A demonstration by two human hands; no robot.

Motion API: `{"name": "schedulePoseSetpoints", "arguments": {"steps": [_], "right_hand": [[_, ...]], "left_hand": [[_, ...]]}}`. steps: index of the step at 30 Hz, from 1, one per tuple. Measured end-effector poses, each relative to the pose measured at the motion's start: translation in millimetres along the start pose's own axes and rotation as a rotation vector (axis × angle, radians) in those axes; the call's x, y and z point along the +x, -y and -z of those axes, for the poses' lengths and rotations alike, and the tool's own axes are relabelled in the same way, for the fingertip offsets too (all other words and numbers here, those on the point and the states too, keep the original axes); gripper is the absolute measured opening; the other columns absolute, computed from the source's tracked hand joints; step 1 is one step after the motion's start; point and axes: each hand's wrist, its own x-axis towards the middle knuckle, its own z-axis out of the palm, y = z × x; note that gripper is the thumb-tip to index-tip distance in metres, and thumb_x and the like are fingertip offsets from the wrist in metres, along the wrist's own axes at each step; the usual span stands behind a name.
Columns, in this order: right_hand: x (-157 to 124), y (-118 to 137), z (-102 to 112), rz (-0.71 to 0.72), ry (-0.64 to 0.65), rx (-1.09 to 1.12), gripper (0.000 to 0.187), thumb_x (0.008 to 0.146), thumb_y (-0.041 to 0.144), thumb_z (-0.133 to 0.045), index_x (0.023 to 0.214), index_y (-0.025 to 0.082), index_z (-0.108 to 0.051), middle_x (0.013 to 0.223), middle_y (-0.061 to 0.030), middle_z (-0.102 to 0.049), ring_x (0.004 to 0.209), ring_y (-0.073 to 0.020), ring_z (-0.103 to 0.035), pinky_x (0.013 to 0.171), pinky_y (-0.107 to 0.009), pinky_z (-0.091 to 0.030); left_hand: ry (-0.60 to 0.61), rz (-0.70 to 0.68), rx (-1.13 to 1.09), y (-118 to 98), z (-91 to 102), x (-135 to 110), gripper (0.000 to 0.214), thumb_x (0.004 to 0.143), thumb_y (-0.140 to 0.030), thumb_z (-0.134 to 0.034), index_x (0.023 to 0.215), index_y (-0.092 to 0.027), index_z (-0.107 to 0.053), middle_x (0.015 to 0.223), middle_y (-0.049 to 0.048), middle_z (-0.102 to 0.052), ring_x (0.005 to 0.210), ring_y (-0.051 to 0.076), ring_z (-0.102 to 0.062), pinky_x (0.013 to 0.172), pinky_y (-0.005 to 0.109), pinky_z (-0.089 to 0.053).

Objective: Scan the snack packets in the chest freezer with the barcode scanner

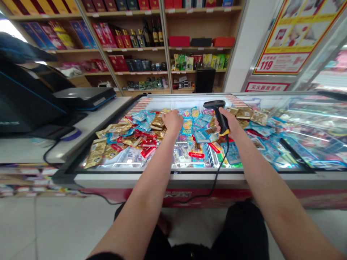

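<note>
at the left, crinkled gold foil packets (97,150) are lying near the edge of the white-rimmed, glass-topped freezer chest (200,177), and a sideways push could be sending them off. toward the middle, the left hand (172,121) is resting half-curled at the pile, its fingertips hidden, so whether it is holding a packet i cannot tell. farther right, the right hand (232,124) is gripping a black-and-yellow, pistol-shaped plastic scanner (221,119) above the packets, its thin black cord (216,180) drooping over the chest's front edge, where a tug could be dragging packets along.
</note>
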Motion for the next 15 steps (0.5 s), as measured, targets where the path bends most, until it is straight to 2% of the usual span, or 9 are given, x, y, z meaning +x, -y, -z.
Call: {"name": "schedulePoseSetpoints", "arguments": {"steps": [3,6,8,11,15], "right_hand": [[2.4,-0.4,5.2,0.01,-0.028,0.019,0.039,0.088,0.056,-0.061,0.095,0.017,-0.063,0.053,0.0017,-0.058,0.035,-0.0117,-0.05,0.032,-0.023,-0.043],[3.7,-1.7,8.4,0.028,-0.069,0.019,0.036,0.088,0.054,-0.062,0.092,0.018,-0.062,0.053,0.0016,-0.058,0.035,-0.0119,-0.05,0.032,-0.023,-0.042],[3.8,-2.4,8.9,0.024,-0.098,0.018,0.036,0.088,0.055,-0.062,0.089,0.019,-0.061,0.052,0.002,-0.058,0.035,-0.0117,-0.05,0.032,-0.023,-0.042],[3.8,-2.5,8.0,-0.007,-0.135,0.023,0.038,0.088,0.058,-0.062,0.09,0.02,-0.06,0.05,0.0025,-0.057,0.034,-0.0118,-0.049,0.032,-0.023,-0.042],[3.6,-1.7,5.2,-0.039,-0.161,0.026,0.04,0.088,0.059,-0.062,0.096,0.02,-0.061,0.049,0.0031,-0.057,0.034,-0.0122,-0.049,0.031,-0.023,-0.041]], "left_hand": [[0.105,-0.066,0.005,-29.0,-16.7,-8.6,0.04,0.09,-0.044,-0.051,0.114,-0.018,-0.07,0.119,0.0146,-0.068,0.119,0.031,-0.057,0.114,0.047,-0.026],[0.185,-0.074,-0.021,-50.4,-35.2,-15.3,0.061,0.08,-0.062,-0.06,0.115,-0.013,-0.069,0.13,0.0226,-0.061,0.127,0.04,-0.05,0.111,0.052,-0.028],[0.238,-0.083,-0.046,-58.8,-45.7,-16.8,0.071,0.075,-0.068,-0.064,0.115,-0.01,-0.068,0.133,0.0262,-0.058,0.128,0.044,-0.048,0.108,0.053,-0.033],[0.301,-0.099,-0.063,-64.7,-54.7,-15.0,0.068,0.071,-0.065,-0.07,0.113,-0.012,-0.068,0.134,0.0259,-0.057,0.127,0.043,-0.048,0.104,0.05,-0.038],[0.343,-0.076,-0.079,-65.9,-53.3,-10.2,0.064,0.067,-0.057,-0.079,0.112,-0.015,-0.066,0.133,0.0239,-0.058,0.127,0.041,-0.049,0.102,0.047,-0.04]]}}
